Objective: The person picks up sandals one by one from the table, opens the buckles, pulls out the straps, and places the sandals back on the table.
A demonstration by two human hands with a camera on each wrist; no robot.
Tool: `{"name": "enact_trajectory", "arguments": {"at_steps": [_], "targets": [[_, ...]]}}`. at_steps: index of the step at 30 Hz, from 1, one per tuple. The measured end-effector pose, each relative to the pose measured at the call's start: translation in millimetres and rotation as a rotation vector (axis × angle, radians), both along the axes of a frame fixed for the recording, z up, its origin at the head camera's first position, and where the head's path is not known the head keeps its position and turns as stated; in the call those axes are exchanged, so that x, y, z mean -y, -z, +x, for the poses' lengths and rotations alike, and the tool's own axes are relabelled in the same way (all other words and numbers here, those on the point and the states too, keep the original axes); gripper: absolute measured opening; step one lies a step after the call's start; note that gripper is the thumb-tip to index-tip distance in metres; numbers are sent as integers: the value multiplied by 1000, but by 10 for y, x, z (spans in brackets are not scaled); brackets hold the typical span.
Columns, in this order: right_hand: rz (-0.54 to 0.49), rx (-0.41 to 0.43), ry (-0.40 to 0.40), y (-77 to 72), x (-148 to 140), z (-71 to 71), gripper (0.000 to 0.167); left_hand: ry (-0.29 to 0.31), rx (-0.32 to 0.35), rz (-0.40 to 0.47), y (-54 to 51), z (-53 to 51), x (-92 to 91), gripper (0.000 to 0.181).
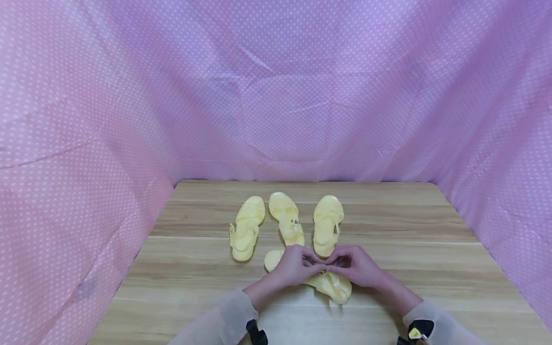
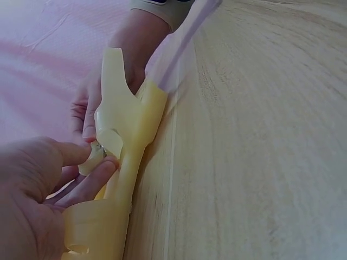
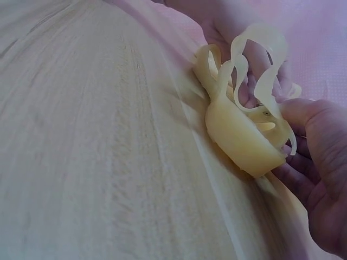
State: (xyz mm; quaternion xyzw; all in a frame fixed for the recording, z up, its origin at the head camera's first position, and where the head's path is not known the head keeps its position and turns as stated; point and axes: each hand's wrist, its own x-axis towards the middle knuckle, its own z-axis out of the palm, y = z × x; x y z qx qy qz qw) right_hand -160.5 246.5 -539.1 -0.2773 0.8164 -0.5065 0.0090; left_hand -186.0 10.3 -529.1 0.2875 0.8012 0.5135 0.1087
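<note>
A pale yellow sandal [image 1: 336, 288] lies crosswise on the table close to me, partly covered by both hands. Over its middle, the left hand [image 1: 297, 267] and right hand [image 1: 357, 267] meet fingertip to fingertip. Between left thumb and finger a strap end is pinched, beside a small metal buckle [image 2: 100, 147], in the left wrist view. The right hand's fingertips pinch at the same buckle from the other side. In the right wrist view the sandal's looped straps [image 3: 271, 46] stand up above its sole. How far the strap is through the buckle is hidden by fingers.
Beyond the hands lie a left sandal [image 1: 247, 225], a middle sandal [image 1: 284, 213] with its buckle showing, and a right sandal [image 1: 327, 215]. The right one's heel nearly meets the hands. A pink dotted cloth [image 1: 284, 120] surrounds the wooden table [image 1: 409, 215].
</note>
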Motion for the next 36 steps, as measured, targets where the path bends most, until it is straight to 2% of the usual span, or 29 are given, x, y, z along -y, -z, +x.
{"name": "enact_trajectory", "arguments": {"at_steps": [4,13,17,23,26,31,36], "targets": [[18,17,8,3,-6,-3,10,-1,9,-9,-3,4,14,4],[15,36,2,-30,-5,6,10,12,105,50,-33,15,16,5],[-3,51,-8,-31,2,11,11,7,82,48,-14,17,12,11],[26,46,-7,-32,-14,-1,12,6,34,15,3,7,-3,4],[18,35,-10,-30,-32,-7,11,12,35,6,-9,-1,-16,4],[4,25,-37,-24,-38,-10,11,14,79,14,-22,2,-16,4],[6,31,-42,-30,-24,-16,10,19,74,8,-47,-2,-4,6]]}}
